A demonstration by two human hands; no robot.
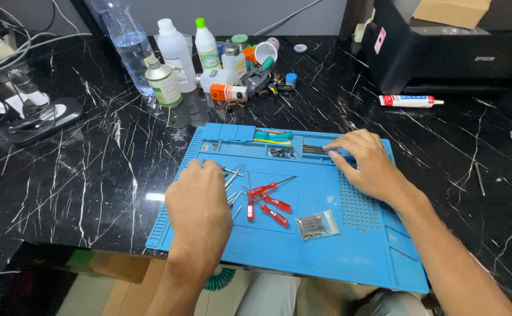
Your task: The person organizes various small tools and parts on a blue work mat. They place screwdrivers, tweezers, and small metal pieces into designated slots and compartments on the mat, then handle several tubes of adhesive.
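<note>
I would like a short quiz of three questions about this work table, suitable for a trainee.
1. True or false: the red-handled screwdrivers lie on the blue work mat.
2. Which hand has its fingers at the tray slots along the top edge of the mat? A) left hand B) right hand C) neither
3. Fill in: the small clear bag of dark parts lies to the ____ of the screwdrivers, as the head camera sees it.

Key
1. True.
2. B. The left hand rests over the metal tools on the mat's left part.
3. Right.
</note>
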